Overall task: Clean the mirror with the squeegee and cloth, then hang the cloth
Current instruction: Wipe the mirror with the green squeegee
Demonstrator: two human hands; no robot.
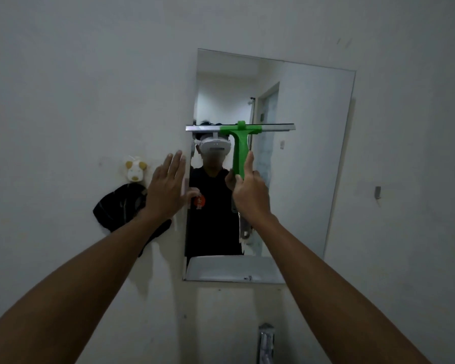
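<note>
White wall frames the mirror; our right hand grips the green squeegee against it, our left hand spread flat.

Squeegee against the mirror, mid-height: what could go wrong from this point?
The squeegee blade overhangs the mirror's left edge, so a stroke may drag onto the wall. The right hand grips only the handle's lower end, so the blade could tilt and streak. The left hand, open at the edge, may smudge glass.

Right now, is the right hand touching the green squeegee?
Touching. The head view shows the right hand wrapped around the squeegee handle, forefinger lying up along it, no gap between them.
</note>
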